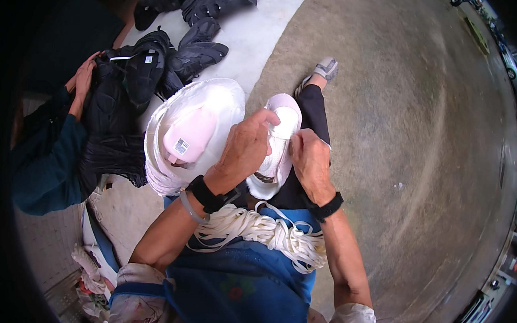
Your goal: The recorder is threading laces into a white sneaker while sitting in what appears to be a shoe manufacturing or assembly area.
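Observation:
A white and pale pink sneaker [285, 116] rests over my lap, its toe pointing away from me. My left hand [244, 148] grips its left side, with fingers reaching over the lacing area. At its right edge my right hand [312, 159] is closed in a pinch; whatever lies between the fingertips is too small to make out. A loose bundle of off-white shoelaces [261, 230] lies across my lap on a blue apron [240, 282]. Left of the sneaker stands a nested stack of white and pink shoe uppers [225, 100], a pink tongue with a small label showing.
Black shoes [195, 58] lie on a white-topped table [254, 25] at the far left. A co-worker in a dark green sleeve [48, 180] handles black shoes there. My outstretched foot in a grey shoe [326, 68] is on the concrete floor [417, 127]. Vehicles line the far right rim.

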`<action>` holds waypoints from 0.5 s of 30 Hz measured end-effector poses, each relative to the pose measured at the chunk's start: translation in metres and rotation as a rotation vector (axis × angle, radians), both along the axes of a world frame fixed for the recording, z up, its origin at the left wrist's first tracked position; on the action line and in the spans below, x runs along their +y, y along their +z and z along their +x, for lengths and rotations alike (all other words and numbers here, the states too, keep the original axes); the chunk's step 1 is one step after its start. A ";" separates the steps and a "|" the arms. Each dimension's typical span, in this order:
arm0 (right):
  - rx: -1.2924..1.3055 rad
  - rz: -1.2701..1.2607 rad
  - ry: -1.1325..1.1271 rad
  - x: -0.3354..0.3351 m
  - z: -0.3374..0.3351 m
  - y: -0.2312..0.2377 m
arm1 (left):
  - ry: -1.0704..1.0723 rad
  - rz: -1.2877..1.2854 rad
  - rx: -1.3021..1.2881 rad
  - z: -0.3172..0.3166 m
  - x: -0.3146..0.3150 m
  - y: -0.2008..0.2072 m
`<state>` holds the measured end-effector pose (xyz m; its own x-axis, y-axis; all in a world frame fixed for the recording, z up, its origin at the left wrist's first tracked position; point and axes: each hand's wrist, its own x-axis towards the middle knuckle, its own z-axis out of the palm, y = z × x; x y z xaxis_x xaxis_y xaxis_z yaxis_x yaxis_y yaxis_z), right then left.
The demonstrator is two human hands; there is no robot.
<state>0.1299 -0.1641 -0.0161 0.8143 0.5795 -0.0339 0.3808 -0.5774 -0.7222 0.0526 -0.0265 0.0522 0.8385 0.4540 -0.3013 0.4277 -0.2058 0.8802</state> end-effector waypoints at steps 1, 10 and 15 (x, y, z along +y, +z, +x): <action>-0.025 0.075 -0.009 -0.005 -0.004 0.006 | 0.005 0.001 -0.001 -0.001 0.003 0.000; -0.441 -0.300 0.031 0.000 -0.033 0.014 | -0.256 0.485 -0.022 -0.004 -0.009 -0.036; -0.444 -0.360 0.005 0.008 -0.037 0.003 | -0.313 0.604 0.050 0.003 -0.014 -0.036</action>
